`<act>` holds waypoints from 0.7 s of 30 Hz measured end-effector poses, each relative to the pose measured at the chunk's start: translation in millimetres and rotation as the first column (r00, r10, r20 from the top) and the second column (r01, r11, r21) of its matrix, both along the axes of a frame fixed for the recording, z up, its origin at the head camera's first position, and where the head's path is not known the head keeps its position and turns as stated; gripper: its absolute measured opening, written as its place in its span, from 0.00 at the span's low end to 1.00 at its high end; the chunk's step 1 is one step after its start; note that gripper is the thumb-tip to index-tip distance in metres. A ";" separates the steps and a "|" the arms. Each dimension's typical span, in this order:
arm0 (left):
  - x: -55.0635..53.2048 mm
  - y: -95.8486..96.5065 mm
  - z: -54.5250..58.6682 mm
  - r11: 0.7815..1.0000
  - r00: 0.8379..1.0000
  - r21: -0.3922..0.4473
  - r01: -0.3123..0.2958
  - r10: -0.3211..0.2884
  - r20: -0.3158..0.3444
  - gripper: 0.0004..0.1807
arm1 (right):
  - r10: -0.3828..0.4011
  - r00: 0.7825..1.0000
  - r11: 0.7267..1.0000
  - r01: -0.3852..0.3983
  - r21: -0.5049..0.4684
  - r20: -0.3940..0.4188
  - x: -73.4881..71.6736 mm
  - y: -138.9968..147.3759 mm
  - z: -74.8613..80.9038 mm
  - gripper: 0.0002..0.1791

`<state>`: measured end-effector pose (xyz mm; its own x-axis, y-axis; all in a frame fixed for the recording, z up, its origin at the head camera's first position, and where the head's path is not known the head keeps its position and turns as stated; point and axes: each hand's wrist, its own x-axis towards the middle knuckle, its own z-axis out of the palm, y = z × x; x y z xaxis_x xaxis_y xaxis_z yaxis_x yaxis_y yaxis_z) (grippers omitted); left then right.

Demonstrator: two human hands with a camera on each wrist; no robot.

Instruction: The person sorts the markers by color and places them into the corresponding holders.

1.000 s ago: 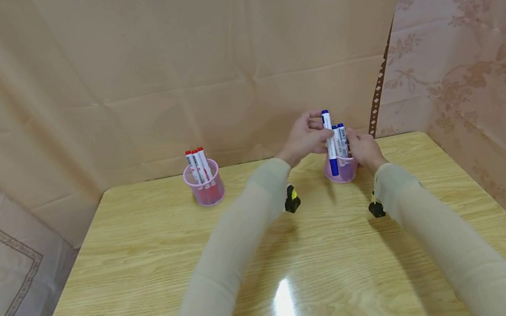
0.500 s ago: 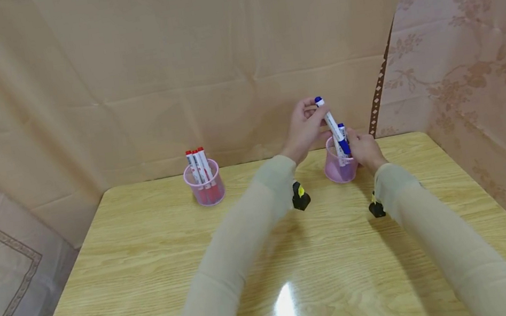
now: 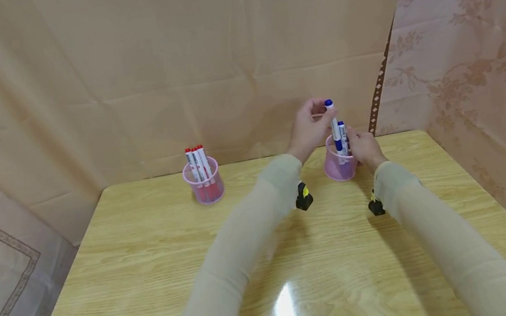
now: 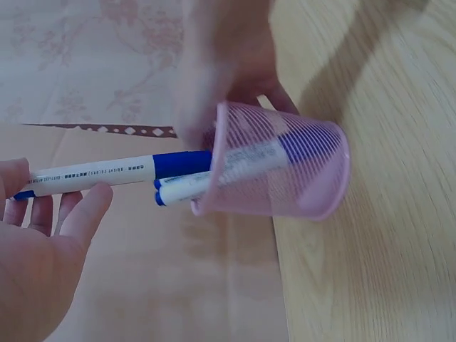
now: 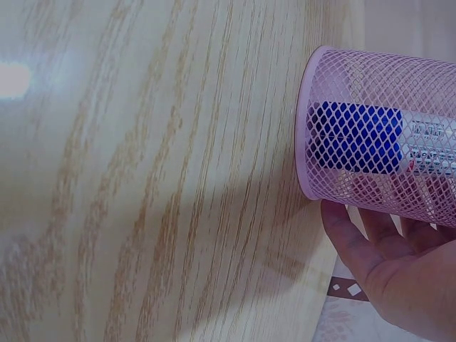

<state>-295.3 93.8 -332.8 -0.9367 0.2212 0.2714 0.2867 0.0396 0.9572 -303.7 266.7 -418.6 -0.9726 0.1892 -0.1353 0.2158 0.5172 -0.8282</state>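
Observation:
My left hand (image 3: 307,130) pinches a white marker (image 3: 331,114) with blue ends between thumb and fingers, above the right-hand pink mesh pen cup (image 3: 334,169). In the left wrist view the lower blue end of that marker (image 4: 92,174) reaches the cup's rim, beside the blue markers (image 4: 187,187) standing inside. My right hand (image 3: 365,148) holds the cup from its right side. The right wrist view shows the fingers of the right hand (image 5: 406,278) against the mesh, with blue marker ends (image 5: 360,139) visible through the wall. The right thumb is hidden there.
To the left on the wooden table (image 3: 150,259) stands another pink mesh cup (image 3: 206,192) with several red-capped white markers (image 3: 199,164). A beige cloth (image 3: 150,86) hangs behind the table, and a floral cloth (image 3: 487,65) hangs at the right.
My left hand has lifted the blue marker from in front of the cup, moved it right, and brought its lower end to the mouth. The right hand stays on the cup.

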 end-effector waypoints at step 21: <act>-2.1 4.7 -32.6 0.994 1.000 -0.112 -0.017 0.017 -0.001 0.14 | 0.013 0.997 1.000 -0.010 -0.029 0.073 -3.7 2.4 0.6 0.45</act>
